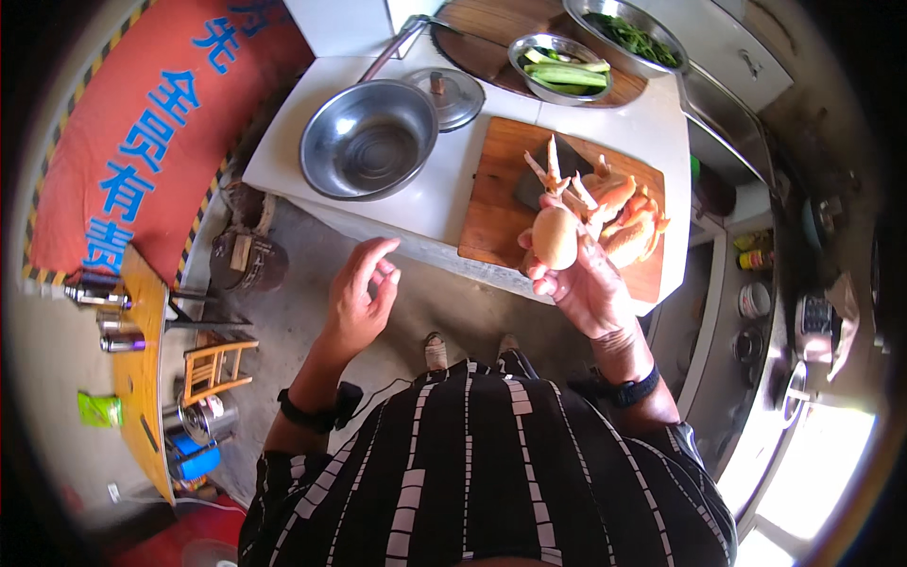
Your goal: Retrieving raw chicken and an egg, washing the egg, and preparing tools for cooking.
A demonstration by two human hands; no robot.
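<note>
My right hand (599,294) grips a smooth oval tan item (555,238), over the near part of a wooden cutting board (489,212). Whether it is an egg or a potato I cannot tell. A raw chicken (631,237) lies on the board just beyond that hand. One chicken foot (553,169) points away above my fingertips; its joining to the rest is hidden. Under the feet shows a dark flat blade (526,188), apparently a cleaver, partly covered. My left hand (363,294) hangs in the air before the counter edge, fingers loosely curled and holding nothing.
A metal basin (372,149) stands left on the white counter (283,156), beside a pot lid (453,106). Behind are a bowl of cut green vegetables (567,74) and a basin of leafy greens (631,39). A lidded bucket (248,262) and wooden chair (216,368) stand left.
</note>
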